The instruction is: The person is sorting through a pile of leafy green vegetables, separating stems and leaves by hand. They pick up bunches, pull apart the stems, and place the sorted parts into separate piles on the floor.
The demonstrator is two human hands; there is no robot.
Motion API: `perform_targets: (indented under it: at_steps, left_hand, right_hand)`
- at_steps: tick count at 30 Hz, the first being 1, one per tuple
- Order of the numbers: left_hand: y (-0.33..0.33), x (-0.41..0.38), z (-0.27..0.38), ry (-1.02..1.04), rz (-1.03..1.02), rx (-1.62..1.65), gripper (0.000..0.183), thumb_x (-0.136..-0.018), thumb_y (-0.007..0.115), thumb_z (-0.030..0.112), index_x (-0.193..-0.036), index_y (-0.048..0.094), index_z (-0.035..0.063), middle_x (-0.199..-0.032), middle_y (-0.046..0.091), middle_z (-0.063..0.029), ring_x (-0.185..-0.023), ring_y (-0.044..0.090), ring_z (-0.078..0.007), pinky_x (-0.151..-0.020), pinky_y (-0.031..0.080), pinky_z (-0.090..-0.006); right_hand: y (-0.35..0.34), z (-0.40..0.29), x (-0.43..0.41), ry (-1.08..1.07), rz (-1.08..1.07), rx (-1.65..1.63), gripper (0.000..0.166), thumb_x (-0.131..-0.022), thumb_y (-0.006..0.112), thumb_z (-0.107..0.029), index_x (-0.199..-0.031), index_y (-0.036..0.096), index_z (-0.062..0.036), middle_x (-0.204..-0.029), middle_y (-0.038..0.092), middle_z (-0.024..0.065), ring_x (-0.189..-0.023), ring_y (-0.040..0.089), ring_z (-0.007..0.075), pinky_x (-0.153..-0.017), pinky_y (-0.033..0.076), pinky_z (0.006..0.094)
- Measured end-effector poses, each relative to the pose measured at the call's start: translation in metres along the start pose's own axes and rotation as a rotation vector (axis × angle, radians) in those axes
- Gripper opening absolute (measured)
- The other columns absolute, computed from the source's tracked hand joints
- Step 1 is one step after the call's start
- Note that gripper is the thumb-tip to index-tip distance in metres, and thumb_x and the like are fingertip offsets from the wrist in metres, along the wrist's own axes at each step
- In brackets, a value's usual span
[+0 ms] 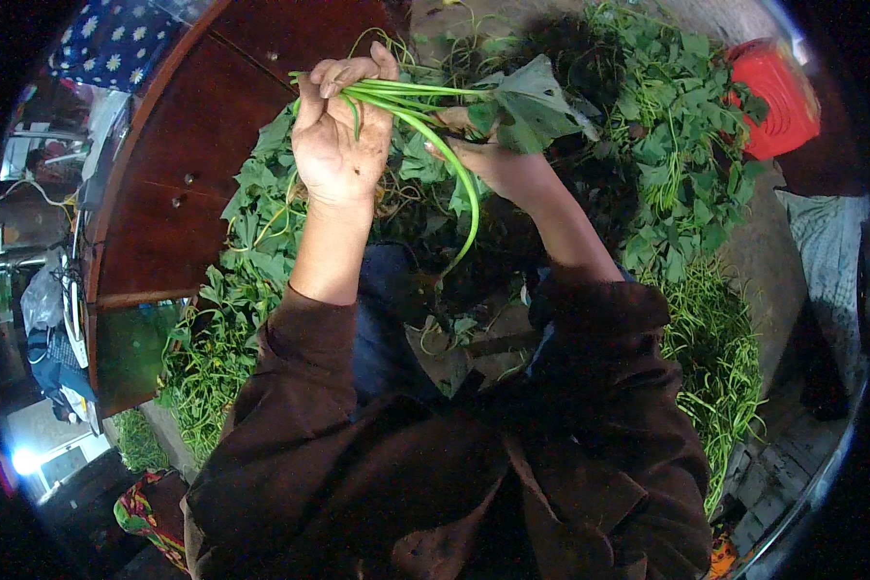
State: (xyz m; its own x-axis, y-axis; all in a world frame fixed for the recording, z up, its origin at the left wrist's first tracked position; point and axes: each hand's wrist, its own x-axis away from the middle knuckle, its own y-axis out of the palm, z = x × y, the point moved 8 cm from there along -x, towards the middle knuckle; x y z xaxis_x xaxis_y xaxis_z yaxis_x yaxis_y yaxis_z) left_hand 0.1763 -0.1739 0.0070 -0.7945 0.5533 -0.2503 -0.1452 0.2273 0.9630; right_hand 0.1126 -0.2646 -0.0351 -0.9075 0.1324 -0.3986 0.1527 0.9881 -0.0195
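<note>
My left hand (pixel 344 134), palm turned up, holds a small bunch of long green leaf stalks (pixel 413 96) between thumb and fingers. One thicker stalk (pixel 467 192) droops from the bunch in a curve. To the right, my right hand (pixel 489 156) has its fingers at a broad green leaf (pixel 533 109) at the far end of the stalks. The leaf and shadow partly hide those fingers, so their grip is unclear. Beneath both hands lies a heap of leafy vines (pixel 424 159), dark in the middle.
More leafy vines (pixel 674 167) are piled at the right, near a red plastic stool or basin (pixel 779 101). Bare stalks lie heaped at right (pixel 718 362) and left (pixel 203 391). A dark red wooden cabinet (pixel 167 174) borders the left. A whitish sack (pixel 826 246) stands far right.
</note>
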Motion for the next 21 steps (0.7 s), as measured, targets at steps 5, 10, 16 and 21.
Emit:
perform_targets:
  at_steps: [5,10,16,21]
  left_hand:
    - [-0.004,0.002,-0.009,-0.072,0.04,-0.042,0.018,-0.084,0.047,0.021,-0.073,0.042,0.0084,-0.063,0.038,0.0006,-0.068,0.041,-0.0136,-0.099,0.025,-0.0355]
    - [-0.026,0.005,-0.017,-0.101,0.075,-0.325,0.022,-0.086,0.045,0.027,-0.073,0.043,0.0093,-0.063,0.038,0.0015,-0.068,0.04,-0.0154,-0.094,0.027,-0.0353]
    - [0.009,0.003,0.013,-0.004,-0.079,-0.291,0.02,-0.086,0.045,0.024,-0.075,0.042,0.0085,-0.064,0.037,-0.0003,-0.068,0.038,-0.0158,-0.096,0.027,-0.0337]
    - [0.007,0.0,0.022,0.059,-0.098,-0.429,0.02,-0.086,0.045,0.026,-0.079,0.045,0.0071,-0.071,0.048,-0.0028,-0.086,0.046,-0.0206,-0.1,0.023,-0.0378]
  right_hand:
    - [-0.011,0.004,0.002,0.134,0.048,0.18,0.019,-0.076,0.06,-0.012,-0.09,0.06,0.0015,-0.081,0.061,0.0056,-0.071,0.054,0.0116,-0.066,0.044,0.0257]
    - [-0.027,0.063,0.023,0.553,0.533,-0.283,0.023,-0.073,0.06,-0.017,-0.089,0.06,-0.0003,-0.084,0.061,0.0058,-0.075,0.055,0.0163,-0.068,0.044,0.0292]
    - [-0.098,0.12,0.035,0.566,0.753,-0.825,0.027,-0.08,0.054,-0.02,-0.099,0.056,-0.001,-0.095,0.058,0.0076,-0.086,0.052,0.0171,-0.079,0.04,0.0305]
    - [-0.145,0.018,0.03,0.343,0.881,0.061,0.024,-0.083,0.054,-0.025,-0.087,0.059,-0.0019,-0.08,0.061,0.0056,-0.067,0.051,0.0134,-0.064,0.041,0.0261]
